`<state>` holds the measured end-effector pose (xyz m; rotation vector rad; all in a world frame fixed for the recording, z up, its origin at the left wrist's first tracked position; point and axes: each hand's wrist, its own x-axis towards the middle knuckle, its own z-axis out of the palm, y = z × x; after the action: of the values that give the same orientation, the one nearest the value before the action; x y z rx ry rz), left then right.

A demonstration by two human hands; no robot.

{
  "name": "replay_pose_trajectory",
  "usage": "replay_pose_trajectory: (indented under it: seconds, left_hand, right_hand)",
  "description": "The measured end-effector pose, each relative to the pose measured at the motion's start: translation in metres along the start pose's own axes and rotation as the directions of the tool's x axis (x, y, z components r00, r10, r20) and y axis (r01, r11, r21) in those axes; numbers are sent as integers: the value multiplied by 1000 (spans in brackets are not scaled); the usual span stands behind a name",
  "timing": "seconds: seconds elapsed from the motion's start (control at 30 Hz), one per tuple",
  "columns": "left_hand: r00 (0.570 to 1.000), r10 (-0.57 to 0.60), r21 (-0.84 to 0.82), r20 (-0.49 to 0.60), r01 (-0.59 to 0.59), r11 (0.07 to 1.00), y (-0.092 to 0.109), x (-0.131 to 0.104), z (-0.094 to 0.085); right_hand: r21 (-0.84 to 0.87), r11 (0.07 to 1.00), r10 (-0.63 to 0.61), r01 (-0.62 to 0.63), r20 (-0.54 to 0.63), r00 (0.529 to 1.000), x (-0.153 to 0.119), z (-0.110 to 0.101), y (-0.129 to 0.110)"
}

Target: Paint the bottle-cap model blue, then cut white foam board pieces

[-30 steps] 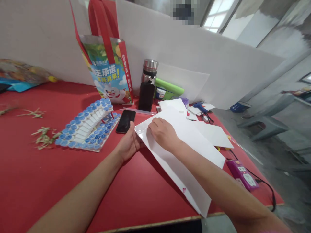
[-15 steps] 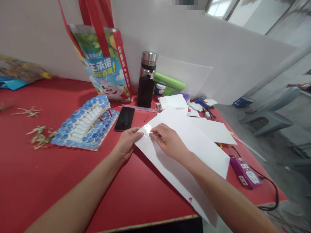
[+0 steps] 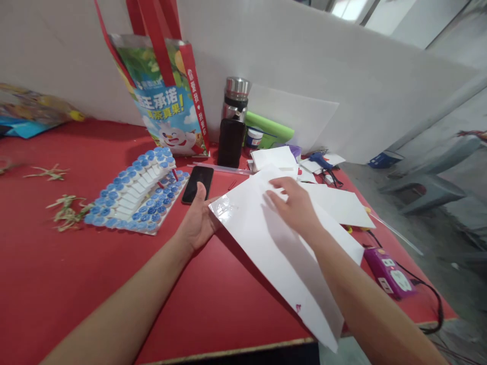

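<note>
A large white sheet of board (image 3: 247,233) lies slanted across the table, with shiny clear tape (image 3: 225,209) at its left corner. My left hand (image 3: 200,223) is at that corner, thumb raised off the sheet and fingers partly hidden beneath its edge. Over the upper part of the sheet is my right hand (image 3: 292,203), fingers bent and apart, with nothing visible in them. Left of my hands sits a small model (image 3: 142,190) with white steps and blue rosettes. A black phone (image 3: 198,185) lies just behind my left hand.
Behind stand a colourful bag (image 3: 167,101), a steel flask (image 3: 236,94) and an upright black phone (image 3: 231,143). White pieces (image 3: 276,158) and a blue glue gun (image 3: 320,160) lie at the back right. A purple power box (image 3: 390,274) with a cable sits near the right edge.
My right hand has moved up and right, away from the taped corner, and its fingers have spread. My left thumb has lifted off the sheet. The view has shifted slightly.
</note>
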<state>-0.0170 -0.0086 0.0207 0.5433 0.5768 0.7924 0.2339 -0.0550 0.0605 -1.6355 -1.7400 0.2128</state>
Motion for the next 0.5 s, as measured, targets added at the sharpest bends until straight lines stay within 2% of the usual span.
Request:
replay_pose_trajectory:
  seconds: [0.1,0.2,0.27,0.37,0.5]
  left_hand:
    - [982,14,-11,188,-13,1000,0,-1,-6]
    - [927,50,16,373,-60,998,-1,-6,-6]
    - [889,65,44,453,-95,994,-2,-9,-5]
    - [850,63,93,523,-130,987,-4,-11,-4]
    - [819,50,128,571,-149,980,-7,-12,-6]
  right_hand:
    - [-169,966,189,-195,-46,981,6,-24,38]
    - [-135,920,373,-368,14,928,5,-44,72]
    - [-70,893,448,-445,56,892,2,-52,88]
    - [-6,869,494,-496,83,865,0,-55,96]
    - [71,820,552,-567,162,818,1,-50,85]
